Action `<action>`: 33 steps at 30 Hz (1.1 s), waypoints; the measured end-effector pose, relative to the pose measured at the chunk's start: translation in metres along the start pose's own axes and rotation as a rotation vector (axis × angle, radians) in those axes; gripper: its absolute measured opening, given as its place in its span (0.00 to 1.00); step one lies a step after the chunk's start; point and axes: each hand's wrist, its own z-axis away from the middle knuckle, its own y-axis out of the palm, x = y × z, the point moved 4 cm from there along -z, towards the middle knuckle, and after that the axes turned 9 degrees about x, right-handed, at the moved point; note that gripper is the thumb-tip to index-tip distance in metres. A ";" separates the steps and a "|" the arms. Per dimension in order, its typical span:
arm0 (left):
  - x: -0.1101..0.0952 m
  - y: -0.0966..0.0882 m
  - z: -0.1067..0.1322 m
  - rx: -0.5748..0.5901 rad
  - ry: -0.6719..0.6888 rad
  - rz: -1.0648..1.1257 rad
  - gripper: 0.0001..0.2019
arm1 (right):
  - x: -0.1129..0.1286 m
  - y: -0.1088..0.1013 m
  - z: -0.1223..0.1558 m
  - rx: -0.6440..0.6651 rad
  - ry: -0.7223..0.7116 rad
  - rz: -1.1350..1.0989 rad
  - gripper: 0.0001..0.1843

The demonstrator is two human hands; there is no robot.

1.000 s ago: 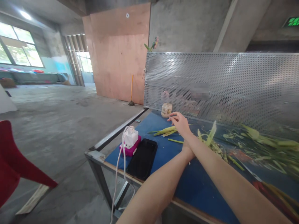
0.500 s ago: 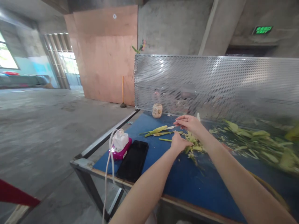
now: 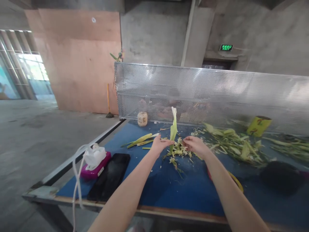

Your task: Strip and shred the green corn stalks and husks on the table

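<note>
My left hand point(image 3: 161, 145) pinches a pale green corn husk leaf point(image 3: 173, 129) between thumb and fingers. The leaf stands upright, its whitish tip at the top. A short gap to the right, my right hand point(image 3: 196, 146) has its fingertips drawn together; what they hold, if anything, is too small to make out. Under and between both hands lies a heap of shredded husk bits point(image 3: 180, 150). Left of my left hand, a few yellow-green husk strips point(image 3: 140, 140) rest on the blue tabletop point(image 3: 154, 190).
A large pile of husk leaves point(image 3: 234, 143) and a yellow can point(image 3: 259, 125) are at the right. A jar-like white object point(image 3: 142, 119) stands near the perforated metal screen point(image 3: 154, 80). Front left are a black phone point(image 3: 109, 177) and a magenta power strip point(image 3: 96, 166) with white cables.
The view has turned right, so the scene sits further left. My right hand has moved from above the left hand to its right side. The upright leaf, mostly hidden before, now shows fully.
</note>
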 end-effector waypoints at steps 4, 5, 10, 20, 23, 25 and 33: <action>-0.010 0.002 0.005 0.023 0.015 -0.005 0.50 | -0.010 0.005 -0.006 0.028 -0.018 -0.034 0.09; -0.011 0.002 0.005 0.026 0.014 -0.010 0.49 | -0.011 0.007 -0.006 0.039 -0.022 -0.042 0.09; -0.013 0.009 0.005 0.088 0.005 -0.031 0.51 | -0.013 0.019 0.001 0.110 -0.059 0.020 0.08; -0.020 0.022 0.013 0.144 0.024 -0.065 0.54 | -0.005 0.029 0.014 -0.007 -0.144 -0.358 0.10; -0.021 0.023 0.014 0.119 0.023 -0.078 0.53 | -0.006 0.032 0.016 0.040 -0.098 -0.521 0.11; -0.021 0.022 0.013 0.100 0.021 -0.078 0.53 | -0.005 0.032 0.017 0.046 -0.097 -0.556 0.10; -0.022 0.014 0.015 -0.022 0.155 -0.268 0.57 | -0.010 0.038 0.015 0.089 -0.156 -0.468 0.11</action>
